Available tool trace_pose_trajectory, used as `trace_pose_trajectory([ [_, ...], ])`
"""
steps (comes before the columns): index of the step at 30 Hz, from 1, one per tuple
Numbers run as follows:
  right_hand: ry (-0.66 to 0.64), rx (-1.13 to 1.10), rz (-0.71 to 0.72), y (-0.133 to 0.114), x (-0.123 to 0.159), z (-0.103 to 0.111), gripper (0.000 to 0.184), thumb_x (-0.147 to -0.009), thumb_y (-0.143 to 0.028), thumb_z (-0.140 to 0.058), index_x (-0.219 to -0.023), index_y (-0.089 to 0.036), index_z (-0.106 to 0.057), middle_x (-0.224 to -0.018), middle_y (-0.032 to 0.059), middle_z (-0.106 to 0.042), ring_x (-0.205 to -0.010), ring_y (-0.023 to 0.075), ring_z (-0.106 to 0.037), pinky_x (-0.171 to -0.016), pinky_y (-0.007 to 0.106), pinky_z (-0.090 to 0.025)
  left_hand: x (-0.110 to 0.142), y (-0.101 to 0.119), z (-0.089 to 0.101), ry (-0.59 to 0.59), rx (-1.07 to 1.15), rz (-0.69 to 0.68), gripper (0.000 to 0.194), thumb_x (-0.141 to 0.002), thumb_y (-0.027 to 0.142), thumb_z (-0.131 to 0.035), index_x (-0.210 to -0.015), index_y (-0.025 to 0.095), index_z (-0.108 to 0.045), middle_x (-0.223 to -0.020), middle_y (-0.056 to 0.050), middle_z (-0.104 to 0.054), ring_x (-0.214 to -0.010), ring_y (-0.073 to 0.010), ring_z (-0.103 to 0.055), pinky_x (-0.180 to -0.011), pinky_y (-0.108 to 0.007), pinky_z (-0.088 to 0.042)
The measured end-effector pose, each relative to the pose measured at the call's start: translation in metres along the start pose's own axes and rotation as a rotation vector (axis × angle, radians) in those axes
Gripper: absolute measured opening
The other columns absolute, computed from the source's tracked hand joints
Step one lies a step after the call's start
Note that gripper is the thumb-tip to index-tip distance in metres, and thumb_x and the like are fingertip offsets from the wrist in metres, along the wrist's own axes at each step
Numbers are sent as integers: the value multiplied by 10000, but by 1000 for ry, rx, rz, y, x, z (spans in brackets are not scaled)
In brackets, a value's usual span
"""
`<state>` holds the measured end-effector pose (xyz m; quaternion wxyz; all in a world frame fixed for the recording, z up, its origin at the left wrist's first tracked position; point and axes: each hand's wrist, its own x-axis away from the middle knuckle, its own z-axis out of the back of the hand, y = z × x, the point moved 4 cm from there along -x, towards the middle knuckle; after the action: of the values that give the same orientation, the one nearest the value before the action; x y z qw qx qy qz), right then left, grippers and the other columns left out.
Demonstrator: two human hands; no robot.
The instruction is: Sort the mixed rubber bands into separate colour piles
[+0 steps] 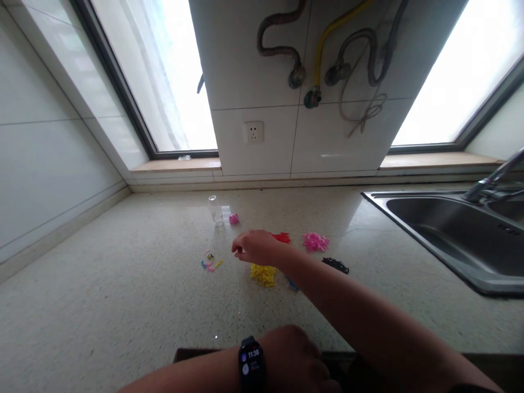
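My right hand (256,246) reaches across the counter, fingers curled in a pinch; whatever they may hold is too small to make out. Beneath and beside it lie piles of what look like small rubber bands: yellow (264,275), red (281,237), pink (315,242) and black (335,265). A blue pile (293,284) is mostly hidden by my forearm. Left of the hand is a loose scatter of mixed-colour bands (210,263). My left hand (292,357) is closed at the counter's front edge, its fingertips hidden.
A clear tube (215,211) stands toward the back, with a small pink piece (233,219) beside it. A steel sink (442,224) with a faucet (495,177) is set into the counter (135,284) at right. A wall socket (254,132) and hoses are behind.
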<state>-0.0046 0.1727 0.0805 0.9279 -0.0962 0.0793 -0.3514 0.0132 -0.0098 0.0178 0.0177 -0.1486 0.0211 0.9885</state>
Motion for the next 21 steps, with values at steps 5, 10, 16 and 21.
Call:
trace_pose_trajectory([
  [5, -95, 66, 61, -18, -31, -31, 290, -852, -316, -609, -1113, -256, -722, -1150, 53, -724, -1025, 216, -659, -707, 259, -444, 0, 1, 7, -15, 34, 24, 146, -935, 330, -593, -883, 195, -613, -611, 49, -600, -604, -145, -566, -430, -311, -343],
  [10, -124, 105, 71, -24, -44, -39, 207, -870, -312, -582, -989, -252, -741, -1075, 48, -735, -970, 212, -667, -658, 256, -421, -1, 0, 12, -21, 60, 38, 134, -934, 310, -590, -866, 196, -608, -621, 49, -612, -603, -141, -567, -430, -302, -333],
  [16, -69, 112, 85, -20, -26, -22, 157, -868, -258, -593, -922, -217, -735, -1000, 51, -739, -889, 189, -662, -628, 252, -384, 0, 1, 9, -21, 21, 34, 100, -923, 288, -603, -873, 201, -606, -664, 49, -639, -634, -146, -586, -431, -307, -324],
  [21, -80, 35, 188, -6, 20, -5, 124, -864, -242, -623, -908, -211, -735, -927, 21, -730, -832, 161, -648, -659, 253, -380, 0, 1, 7, -30, 8, 28, 94, -934, 287, -586, -898, 205, -611, -700, 48, -657, -674, -143, -620, -441, -296, -336],
])
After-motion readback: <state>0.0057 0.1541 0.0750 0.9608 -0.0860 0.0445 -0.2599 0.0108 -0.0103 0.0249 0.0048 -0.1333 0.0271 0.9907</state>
